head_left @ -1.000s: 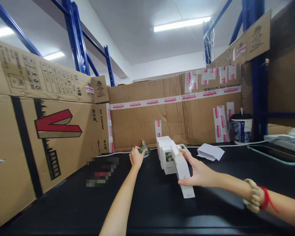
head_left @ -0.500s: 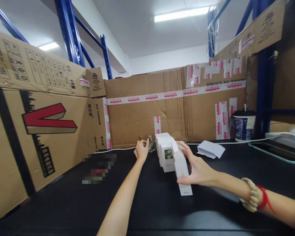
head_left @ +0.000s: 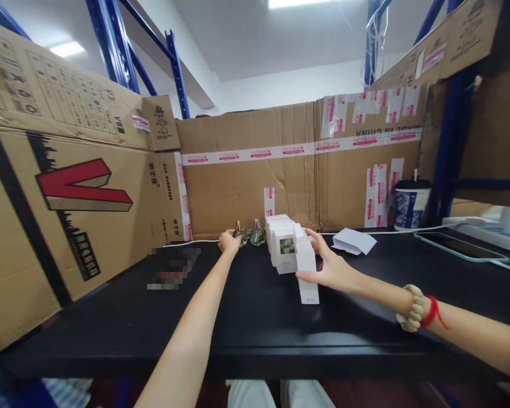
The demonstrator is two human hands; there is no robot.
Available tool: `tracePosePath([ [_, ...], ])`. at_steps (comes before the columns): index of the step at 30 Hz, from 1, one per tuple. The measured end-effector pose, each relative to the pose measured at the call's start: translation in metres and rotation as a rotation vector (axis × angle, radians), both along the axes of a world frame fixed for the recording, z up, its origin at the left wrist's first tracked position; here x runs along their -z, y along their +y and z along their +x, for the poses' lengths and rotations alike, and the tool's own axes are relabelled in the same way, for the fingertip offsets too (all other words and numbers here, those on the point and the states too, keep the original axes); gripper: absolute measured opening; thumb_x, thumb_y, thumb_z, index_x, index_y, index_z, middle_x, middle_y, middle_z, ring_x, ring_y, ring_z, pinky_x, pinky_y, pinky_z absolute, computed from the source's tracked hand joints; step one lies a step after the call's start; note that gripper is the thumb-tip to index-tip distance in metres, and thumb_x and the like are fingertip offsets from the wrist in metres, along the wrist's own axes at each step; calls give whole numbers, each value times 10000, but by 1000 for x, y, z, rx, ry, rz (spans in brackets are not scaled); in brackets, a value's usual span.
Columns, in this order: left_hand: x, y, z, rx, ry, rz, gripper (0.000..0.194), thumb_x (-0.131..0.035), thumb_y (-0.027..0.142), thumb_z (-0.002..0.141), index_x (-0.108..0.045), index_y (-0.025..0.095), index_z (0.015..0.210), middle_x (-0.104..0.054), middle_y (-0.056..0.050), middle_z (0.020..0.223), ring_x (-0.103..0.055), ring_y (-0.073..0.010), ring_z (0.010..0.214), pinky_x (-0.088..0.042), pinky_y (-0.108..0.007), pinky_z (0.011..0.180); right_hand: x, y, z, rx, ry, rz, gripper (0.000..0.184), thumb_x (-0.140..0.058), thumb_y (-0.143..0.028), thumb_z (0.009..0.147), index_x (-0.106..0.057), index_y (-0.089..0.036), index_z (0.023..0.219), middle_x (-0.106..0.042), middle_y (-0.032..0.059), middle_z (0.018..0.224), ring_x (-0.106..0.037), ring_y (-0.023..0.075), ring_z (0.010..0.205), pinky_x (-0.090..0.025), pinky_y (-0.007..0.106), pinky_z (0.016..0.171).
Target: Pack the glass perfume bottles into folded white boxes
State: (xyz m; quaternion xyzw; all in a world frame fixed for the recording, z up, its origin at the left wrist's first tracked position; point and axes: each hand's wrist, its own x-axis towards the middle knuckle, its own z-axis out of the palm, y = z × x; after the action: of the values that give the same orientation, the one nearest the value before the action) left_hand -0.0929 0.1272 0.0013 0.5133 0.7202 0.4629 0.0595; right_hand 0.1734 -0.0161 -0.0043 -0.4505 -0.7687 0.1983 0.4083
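Toward the back of the black table, my left hand is curled against the left side of a small glass perfume bottle with a gold neck. Its fingertips are partly hidden, but the hand looks closed on the bottle. Just to the right stands a second clear perfume bottle with a silver neck. My right hand grips a slim white box from the right, thumb in front and fingers behind. That box stands at the near end of a row of white boxes, one bearing a green and white picture.
A folded white paper piece lies right of the boxes. Farther right are a phone, a lidded cup and a white cable. Cardboard walls close off the back and left. A blurred flat item lies at left.
My left hand has shifted left relative to the bottles, uncovering more of the gold-necked one. My right hand still holds the white box. The camera view has tilted down.
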Motion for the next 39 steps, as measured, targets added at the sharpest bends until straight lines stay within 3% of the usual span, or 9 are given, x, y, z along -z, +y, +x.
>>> tracePosePath([
  [4, -4, -17, -10, -1, 57, -21, 287, -657, 241, 683, -652, 197, 966, -662, -79, 1071, -581, -241, 1059, -426, -320, 855, 4, 3, -4, 8, 178, -51, 966, -677, -520, 629, -137, -248, 1382, -533, 91, 1159, -546, 235, 1043, -436, 432, 888],
  [8, -9, -33, -33, 119, 74, -94, 389, -666, 208, 671, -612, 142, 1050, -637, -111, 1112, -583, -240, 1049, -440, -325, 847, 5, -2, -4, -6, 294, -117, 1081, -729, -505, 555, -100, -178, 1373, -524, 127, 1137, -554, 236, 1017, -424, 430, 919],
  [14, -24, -68, -58, 251, 102, -165, 356, -693, 85, 555, -619, 116, 902, -685, -60, 775, -652, -218, 773, -490, -272, 681, 12, -14, -9, 18, 288, -151, 1123, -764, -439, 461, -119, -179, 1344, -479, 137, 1156, -525, 259, 1066, -406, 454, 933],
  [18, -24, -94, -57, 296, 132, -166, 306, -673, 98, 571, -573, 159, 854, -679, -23, 794, -648, -177, 772, -492, -240, 674, 21, -16, -22, 13, 315, -145, 1046, -769, -430, 449, -189, -171, 1280, -478, 133, 1132, -512, 255, 1076, -413, 437, 931],
  [21, -17, -107, -50, 284, 193, -71, 327, -722, 201, 572, -560, 178, 856, -681, -56, 910, -642, -200, 877, -486, -263, 760, 27, -16, -32, 33, 352, -97, 966, -774, -427, 445, -247, -154, 1207, -437, 158, 1174, -476, 260, 1126, -390, 411, 970],
  [25, -8, -115, -39, 166, 272, 20, 234, -644, 188, 676, -570, 186, 898, -684, -102, 917, -638, -251, 933, -479, -315, 770, 36, -14, -39, 81, 325, -2, 940, -775, -451, 457, -265, -154, 1189, -383, 167, 1233, -417, 267, 1192, -337, 393, 1018],
  [30, -11, -142, -14, 202, 83, 286, 220, -591, 248, 743, -555, 188, 952, -680, -99, 942, -637, -236, 924, -481, -334, 800, 41, -11, -39, 170, 246, 58, 924, -749, -444, 508, -234, -177, 1227, -364, 163, 1278, -397, 284, 1211, -327, 434, 1009],
  [35, -24, -193, 29, 535, -116, 588, 316, -572, 312, 765, -521, 183, 1049, -662, -66, 1004, -634, -171, 922, -485, -284, 830, 40, -13, -37, 249, 170, 175, 693, -717, -294, 564, -324, -199, 1127, -463, 122, 1176, -474, 261, 1119, -376, 445, 945],
  [39, -39, -203, 60, 682, -25, 650, 292, -591, 297, 751, -545, 185, 1017, -657, -56, 1010, -616, -172, 965, -470, -289, 869, 39, -13, -36, 188, 230, 50, 736, -737, -278, 561, -298, -205, 1147, -558, 81, 1043, -564, 228, 975, -431, 427, 872],
])
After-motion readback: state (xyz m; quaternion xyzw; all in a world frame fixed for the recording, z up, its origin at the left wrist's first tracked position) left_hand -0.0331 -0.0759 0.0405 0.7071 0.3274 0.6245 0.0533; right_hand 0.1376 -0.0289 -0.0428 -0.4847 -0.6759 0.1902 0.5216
